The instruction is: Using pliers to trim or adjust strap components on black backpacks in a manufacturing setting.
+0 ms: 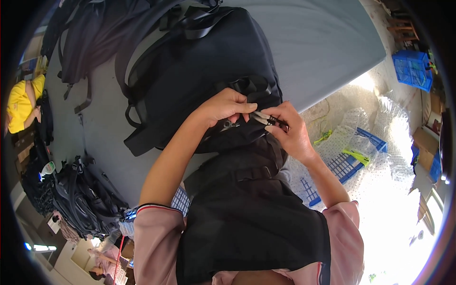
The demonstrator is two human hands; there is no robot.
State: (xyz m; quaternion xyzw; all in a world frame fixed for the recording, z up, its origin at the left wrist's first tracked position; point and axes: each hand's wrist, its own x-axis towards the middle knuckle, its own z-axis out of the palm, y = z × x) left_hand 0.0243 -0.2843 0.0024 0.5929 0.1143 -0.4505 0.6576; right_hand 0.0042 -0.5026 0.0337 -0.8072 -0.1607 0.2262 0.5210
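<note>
A large black backpack [209,57] lies on the grey table, its lower end close to my body. My left hand [230,107] is closed in a pinch at the near edge of the bag, beside a bunched black strap [254,85]. What its fingertips hold is hidden. Just to the right, my right hand [290,127] grips a small silver-and-black tool [266,118], which looks like snips; its pale end meets my left fingertips. A small metal ring-like piece [230,124] shows below my left hand.
More black bags [90,42] lie at the far left of the grey table [327,42]. Black backpacks [88,199] are heaped at lower left. A person in yellow [21,104] is beyond. Blue crates [412,71] and bubble wrap [384,166] are on the right-hand floor.
</note>
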